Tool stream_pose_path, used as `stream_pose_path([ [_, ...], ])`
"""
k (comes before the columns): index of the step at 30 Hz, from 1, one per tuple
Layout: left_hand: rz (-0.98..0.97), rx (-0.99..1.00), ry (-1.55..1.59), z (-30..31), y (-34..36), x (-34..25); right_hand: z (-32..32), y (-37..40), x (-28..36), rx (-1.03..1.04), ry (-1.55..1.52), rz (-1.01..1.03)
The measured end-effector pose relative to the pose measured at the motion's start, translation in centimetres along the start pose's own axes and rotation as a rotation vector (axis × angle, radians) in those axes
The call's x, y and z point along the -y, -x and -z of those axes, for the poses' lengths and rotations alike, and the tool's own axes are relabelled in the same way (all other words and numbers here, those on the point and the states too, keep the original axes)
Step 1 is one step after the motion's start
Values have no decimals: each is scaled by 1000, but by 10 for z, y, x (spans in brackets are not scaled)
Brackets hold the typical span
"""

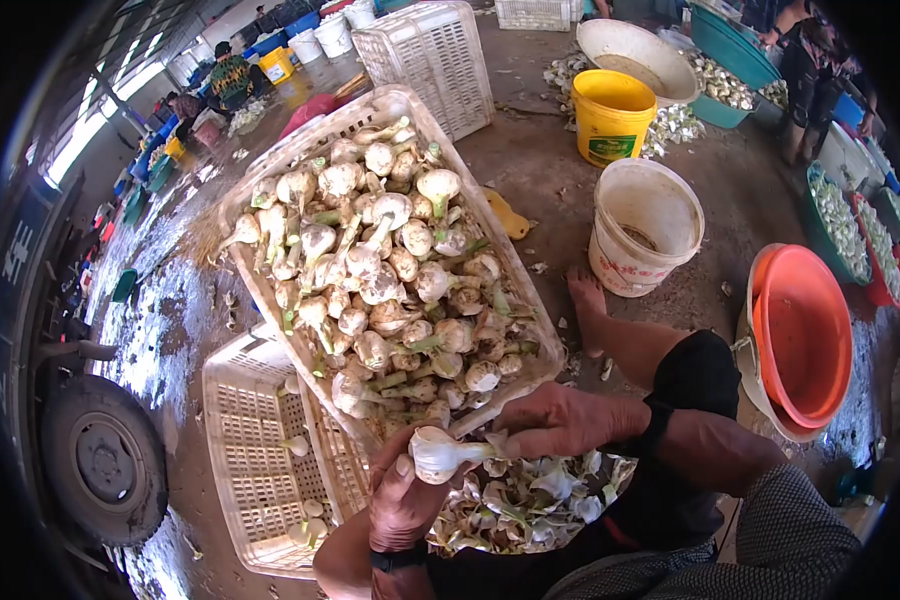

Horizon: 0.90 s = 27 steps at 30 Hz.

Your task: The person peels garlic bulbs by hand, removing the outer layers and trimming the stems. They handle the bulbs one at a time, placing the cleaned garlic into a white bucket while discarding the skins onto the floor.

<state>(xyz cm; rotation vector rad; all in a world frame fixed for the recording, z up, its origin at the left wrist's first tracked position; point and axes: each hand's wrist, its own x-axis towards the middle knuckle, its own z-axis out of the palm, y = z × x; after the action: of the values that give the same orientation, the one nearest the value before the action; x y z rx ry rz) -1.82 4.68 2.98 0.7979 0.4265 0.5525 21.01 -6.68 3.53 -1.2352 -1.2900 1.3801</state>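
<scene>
My left hand [402,500] is closed around a white garlic bulb [436,455], its thumb lying along the near side. The bulb's cut stem points right, toward my right hand [560,420]. Those right fingers are bent together at the stem end; whether they grip the stem or a small tool is hidden. Just beyond both hands, a big cream crate [545,350] is heaped with soil-stained garlic bulbs [385,270] with green and brown stems. Below my hands lies a pile of peeled garlic skins [520,505].
A lower crate [230,470] at left holds a few bulbs. To the right stand a white bucket [645,230], a yellow bucket [610,115] and orange basins [805,335]. A vehicle wheel [103,460] is at far left. Other people work in the background.
</scene>
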Motion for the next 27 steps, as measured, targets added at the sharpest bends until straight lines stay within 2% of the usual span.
stream_pose_path([
  [2,-21,-24,-22,0,0,1,-1,-2,-7,0,107,290],
  [8,-12,1,-52,0,-4,6,2,-2,-20,-1,242,351],
  [12,16,22,-63,0,-6,4,3,4,-6,58,134,236],
  [14,8,16,-64,0,-7,6,5,7,7,139,-25,37],
  [17,-3,-39,30,-1,-5,11,4,9,15,143,-64,9],
  [19,2,-58,-205,1,-4,16,2,8,14,155,-70,21],
  [21,65,-64,-165,0,-5,17,-2,8,12,168,-73,33],
  [24,95,-60,-292,3,-7,17,-10,4,4,110,-79,103],
  [26,78,-45,-222,0,-6,15,-9,-3,-10,-119,404,404],
  [27,80,-41,-222,-1,-6,15,-9,-5,-14,-123,406,403],
])
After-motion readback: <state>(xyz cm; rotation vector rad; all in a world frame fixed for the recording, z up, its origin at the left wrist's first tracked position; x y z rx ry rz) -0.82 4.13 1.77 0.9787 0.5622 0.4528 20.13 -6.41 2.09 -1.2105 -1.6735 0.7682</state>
